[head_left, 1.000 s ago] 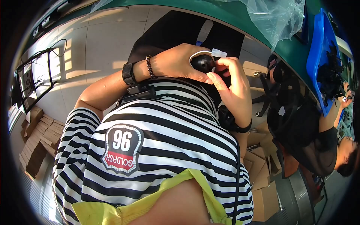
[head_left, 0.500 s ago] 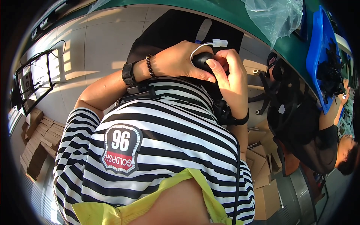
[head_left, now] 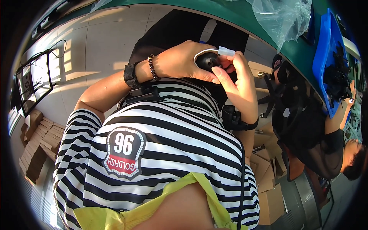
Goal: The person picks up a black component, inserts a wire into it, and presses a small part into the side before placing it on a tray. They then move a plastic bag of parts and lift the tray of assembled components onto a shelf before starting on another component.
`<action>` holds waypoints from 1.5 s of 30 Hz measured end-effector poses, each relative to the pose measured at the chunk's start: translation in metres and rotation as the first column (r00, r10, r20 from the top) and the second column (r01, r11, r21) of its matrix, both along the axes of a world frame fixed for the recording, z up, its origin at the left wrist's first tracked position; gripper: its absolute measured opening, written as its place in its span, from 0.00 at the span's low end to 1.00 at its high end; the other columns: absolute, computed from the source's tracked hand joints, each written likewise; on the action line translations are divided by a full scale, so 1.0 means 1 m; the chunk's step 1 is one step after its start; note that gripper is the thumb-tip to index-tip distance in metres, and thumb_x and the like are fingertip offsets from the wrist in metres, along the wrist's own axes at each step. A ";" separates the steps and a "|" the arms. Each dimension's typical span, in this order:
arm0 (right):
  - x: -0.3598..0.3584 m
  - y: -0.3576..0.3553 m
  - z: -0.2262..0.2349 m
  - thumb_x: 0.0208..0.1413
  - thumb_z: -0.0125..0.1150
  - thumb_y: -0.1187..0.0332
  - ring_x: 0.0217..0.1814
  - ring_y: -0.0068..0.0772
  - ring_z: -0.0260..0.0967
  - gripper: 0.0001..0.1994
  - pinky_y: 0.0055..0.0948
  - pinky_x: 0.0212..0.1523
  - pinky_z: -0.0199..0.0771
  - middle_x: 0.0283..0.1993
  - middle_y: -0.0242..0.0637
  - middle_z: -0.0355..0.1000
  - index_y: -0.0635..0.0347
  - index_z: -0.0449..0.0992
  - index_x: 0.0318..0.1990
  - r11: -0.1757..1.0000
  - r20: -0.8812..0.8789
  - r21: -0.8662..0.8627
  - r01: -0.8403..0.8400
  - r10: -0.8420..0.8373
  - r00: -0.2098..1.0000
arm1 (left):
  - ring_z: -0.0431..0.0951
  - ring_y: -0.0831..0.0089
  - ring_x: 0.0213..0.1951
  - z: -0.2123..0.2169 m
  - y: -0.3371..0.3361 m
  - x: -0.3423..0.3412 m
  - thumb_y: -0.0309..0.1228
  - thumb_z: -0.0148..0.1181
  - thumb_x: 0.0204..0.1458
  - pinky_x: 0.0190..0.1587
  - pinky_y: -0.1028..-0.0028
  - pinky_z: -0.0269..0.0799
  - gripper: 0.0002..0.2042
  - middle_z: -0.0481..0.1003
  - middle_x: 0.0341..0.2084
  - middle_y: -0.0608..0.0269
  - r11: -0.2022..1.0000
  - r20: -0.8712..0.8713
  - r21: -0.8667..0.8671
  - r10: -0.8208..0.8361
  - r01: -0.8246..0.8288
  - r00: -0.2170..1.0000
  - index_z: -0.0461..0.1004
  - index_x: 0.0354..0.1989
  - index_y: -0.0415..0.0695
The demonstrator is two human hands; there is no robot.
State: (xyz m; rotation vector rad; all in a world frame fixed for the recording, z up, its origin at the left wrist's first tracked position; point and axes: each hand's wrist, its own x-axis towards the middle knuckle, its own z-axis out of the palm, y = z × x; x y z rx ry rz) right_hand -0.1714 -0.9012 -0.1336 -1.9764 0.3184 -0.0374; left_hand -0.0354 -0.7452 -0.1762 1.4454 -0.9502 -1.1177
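Note:
My left hand (head_left: 186, 59) is closed around a black rounded housing (head_left: 207, 61) with a small dark hole in the side facing me. A thin white wire (head_left: 203, 51) curves over the top of this housing to a white plastic connector (head_left: 226, 51). My right hand (head_left: 243, 76) is at the housing's right side, its thumb tip near the lower edge and its fingers curled in just under the connector. Whatever those fingers pinch is hidden or too small to name.
A green table (head_left: 237, 17) runs along the far side, with clear plastic film (head_left: 283, 21) and a blue tray (head_left: 324, 57) of black parts. Another person (head_left: 314, 142) sits at the right. Cardboard pieces (head_left: 42, 142) are stacked at left, and open boxes (head_left: 270, 203) stand lower right.
My right hand has shifted slightly right and its thumb has slid off the housing's face, uncovering the hole. The connector has moved a little down and right. My left hand keeps its hold.

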 end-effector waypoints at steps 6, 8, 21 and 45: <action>0.000 0.001 0.003 0.59 0.68 0.67 0.37 0.33 0.71 0.14 0.30 0.40 0.73 0.38 0.38 0.69 0.66 0.71 0.44 0.999 -0.046 -0.035 0.023 -0.025 0.999 | 0.81 0.65 0.34 0.001 -0.001 0.004 0.48 0.77 0.46 0.40 0.69 0.75 0.27 0.80 0.32 0.55 1.000 0.005 0.017 -0.014 0.014 1.000 0.78 0.46 0.39; -0.002 -0.001 0.005 0.61 0.67 0.66 0.38 0.26 0.67 0.13 0.25 0.44 0.70 0.38 0.33 0.68 0.64 0.72 0.46 0.998 -0.035 0.067 -0.005 0.008 0.999 | 0.81 0.65 0.34 -0.001 -0.001 0.002 0.48 0.77 0.46 0.40 0.69 0.75 0.27 0.80 0.32 0.54 1.000 0.017 0.015 -0.017 0.017 1.000 0.78 0.46 0.39; 0.002 0.000 0.000 0.58 0.70 0.67 0.34 0.34 0.73 0.16 0.31 0.37 0.74 0.38 0.41 0.70 0.67 0.71 0.45 1.000 0.015 -0.015 -0.019 0.019 1.000 | 0.81 0.71 0.44 0.016 -0.002 0.008 0.38 0.78 0.45 0.51 0.70 0.76 0.35 0.82 0.43 0.54 0.989 -0.039 0.115 -0.089 0.093 0.995 0.71 0.61 0.36; 0.000 0.003 0.005 0.59 0.69 0.69 0.36 0.35 0.71 0.15 0.32 0.39 0.74 0.39 0.40 0.69 0.67 0.70 0.45 0.999 -0.009 -0.025 0.047 -0.048 0.999 | 0.82 0.66 0.40 0.011 -0.003 0.004 0.35 0.77 0.45 0.46 0.71 0.77 0.28 0.81 0.39 0.53 0.997 0.005 -0.071 -0.010 0.010 1.000 0.75 0.54 0.37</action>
